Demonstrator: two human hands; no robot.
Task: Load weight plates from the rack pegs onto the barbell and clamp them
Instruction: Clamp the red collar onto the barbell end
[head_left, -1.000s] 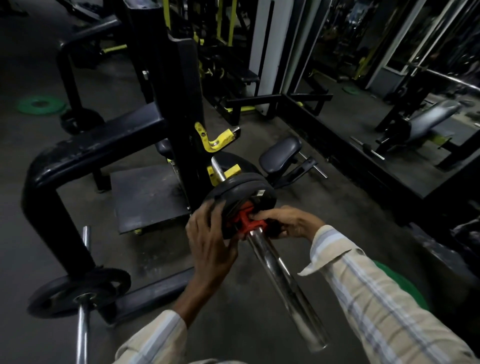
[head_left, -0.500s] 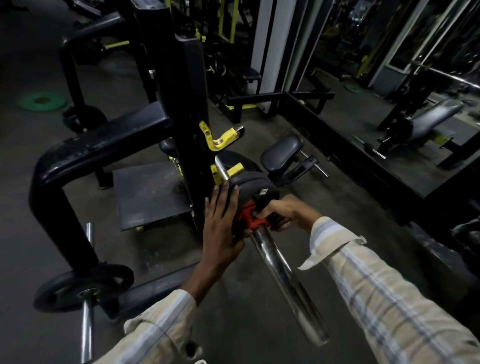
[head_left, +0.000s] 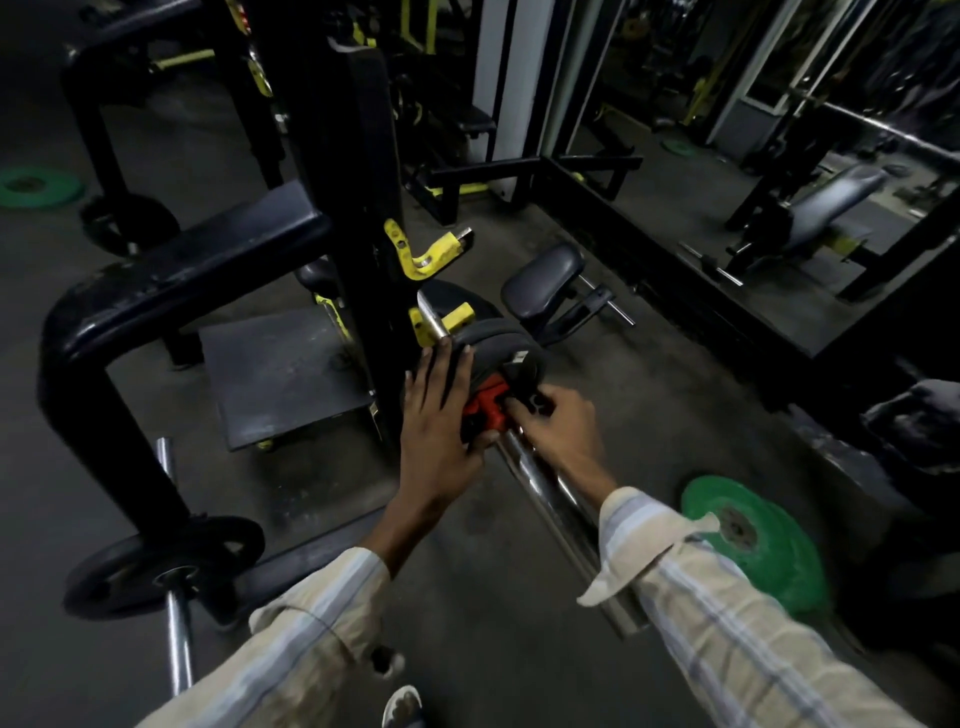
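Right grip (head_left: 550, 421) pinched on red clamp (head_left: 485, 408) | left grip (head_left: 439, 415) spread flat against plates (head_left: 493, 345), frame centre | risk: plates slide along bar (head_left: 545, 493) if clamp is left unlatched

A tall black steel rack upright (head_left: 363, 218) is blocking the left of the chrome barbell sleeve (head_left: 550, 499), while bare grey floor (head_left: 639, 405) is lying open on its right before a green round plate (head_left: 769, 540).
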